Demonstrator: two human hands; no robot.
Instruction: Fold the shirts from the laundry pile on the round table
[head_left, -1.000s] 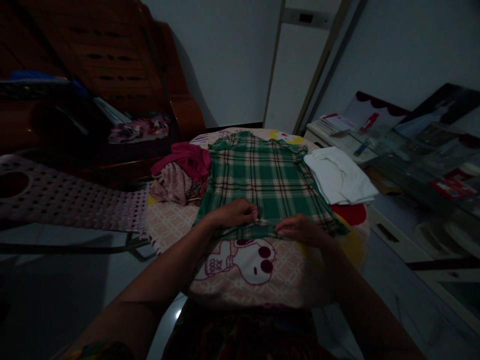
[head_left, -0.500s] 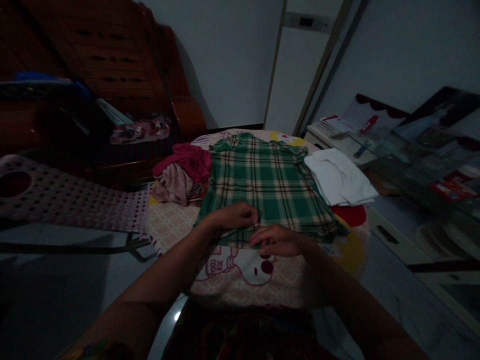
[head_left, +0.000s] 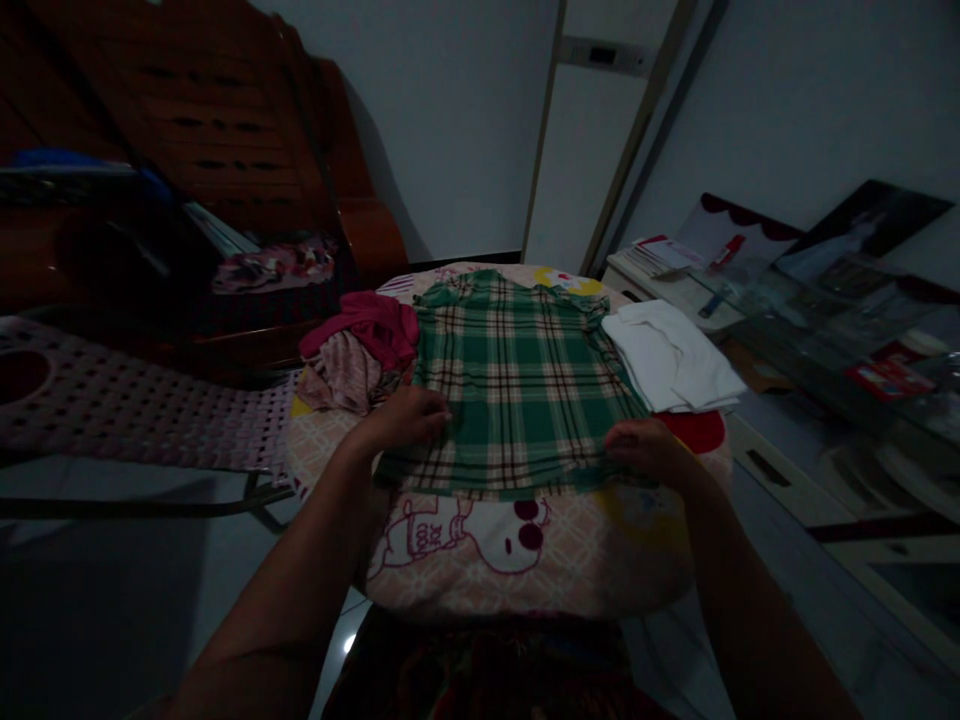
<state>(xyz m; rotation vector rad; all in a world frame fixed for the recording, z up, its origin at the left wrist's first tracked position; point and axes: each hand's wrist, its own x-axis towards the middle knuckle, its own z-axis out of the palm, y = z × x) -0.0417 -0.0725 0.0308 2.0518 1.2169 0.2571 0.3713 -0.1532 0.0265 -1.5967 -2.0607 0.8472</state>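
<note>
Your green plaid shirt (head_left: 517,380) lies spread across the middle of the cloth-covered round worktop (head_left: 585,570), its near hem running crosswise in front of you with small ripples along it. Your left hand (head_left: 409,418) is over the shirt's left side, above the near corner, with its fingers bent loosely; you cannot tell from here whether that grip has any fabric pinched. Your right hand (head_left: 649,448) is at the near right part of the shirt, fingers curled in and partly closed, and its grip on the fabric cannot be made out either. Between your two hands the hem lies across a wide gap, and between that hem and the near rim you have a broad strip of cover (the white cartoon dog (head_left: 502,535) is printed there). Your sides are tighter: the magenta cloth (head_left: 379,325) and the crumpled pinkish cloth (head_left: 341,370) crowd the shirt's left edge, while the folded white cloth (head_left: 671,355) sits close along its right edge. The far end of the shirt comes near the far rim. Beyond the left rim, the woven chair (head_left: 165,400) stands close by.
</note>
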